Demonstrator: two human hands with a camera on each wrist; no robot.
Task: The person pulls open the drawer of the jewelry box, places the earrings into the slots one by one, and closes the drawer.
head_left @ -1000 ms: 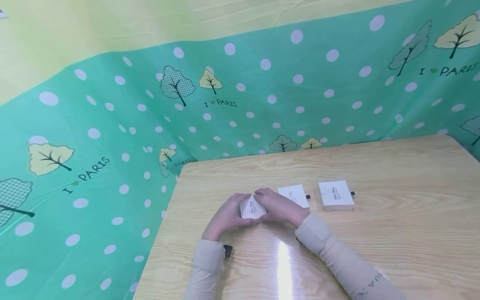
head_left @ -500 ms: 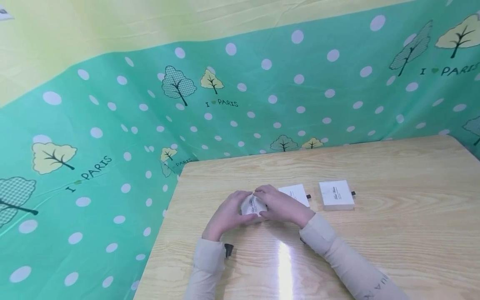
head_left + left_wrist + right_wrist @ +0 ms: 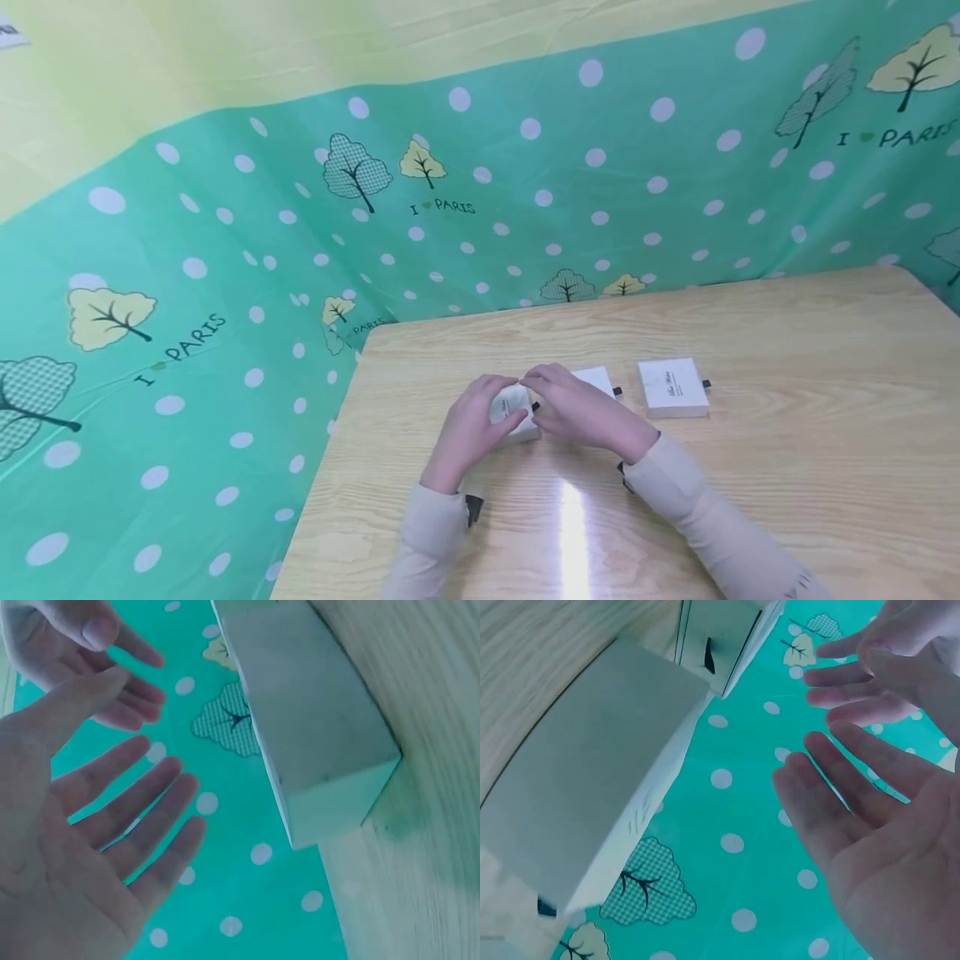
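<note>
1. Your left hand (image 3: 471, 427) and right hand (image 3: 581, 410) are now loosening off the small white box (image 3: 516, 410), fingers straight and holding nothing.
2. That box, gripped earlier, is now resting on the table (image 3: 787, 333) between your palms, so it is set down.

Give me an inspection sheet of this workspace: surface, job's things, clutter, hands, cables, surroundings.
Surface: light wooden table, with a bright glare streak near the front.
Job's things: small white box resting on the table between both hands; two more white boxes, one just behind the right hand, one further right, each with a small black tab.
Clutter: nothing seen.
Hands: left hand and right hand flank the near box; wrist views show fingers straight and apart from it.
Cables: nothing seen.
Surroundings: green polka-dot cloth with trees and "I PARIS" print, yellow band above.
</note>
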